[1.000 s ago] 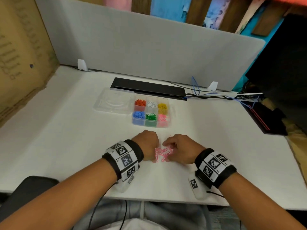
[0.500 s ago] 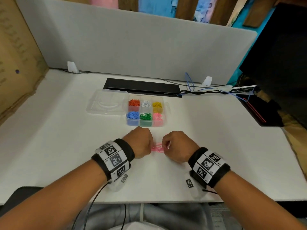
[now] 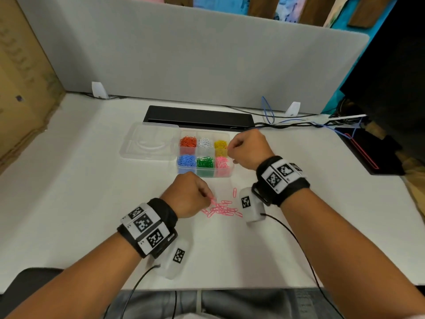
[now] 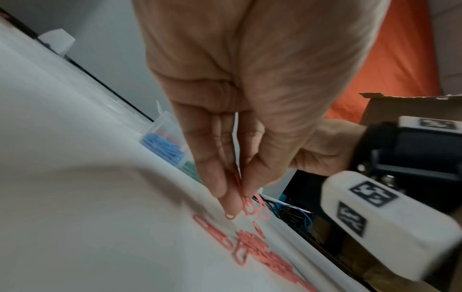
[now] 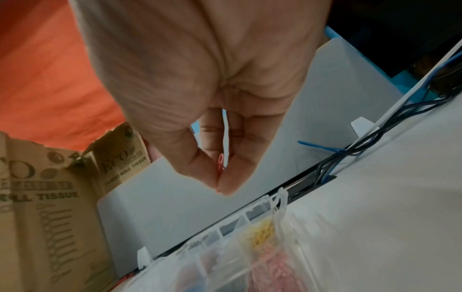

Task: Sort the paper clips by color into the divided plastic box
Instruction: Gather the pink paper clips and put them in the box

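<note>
White desk (image 3: pixel 69 203): clear divided plastic box (image 3: pixel 230 169) at centre, its clear flat lid (image 3: pixel 149 141) touching on the left. Black flat bar (image 3: pixel 200 117) behind both, against the grey partition panel (image 3: pixel 184 54). Loose pink paper clips (image 3: pixel 222 209) lie before the box.

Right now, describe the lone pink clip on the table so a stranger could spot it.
Start at the divided box mid-table. Just in front of its pink corner, one pink clip lies alone, upright in the head view. It sits apart from the pink pile, nearer the box.
</note>
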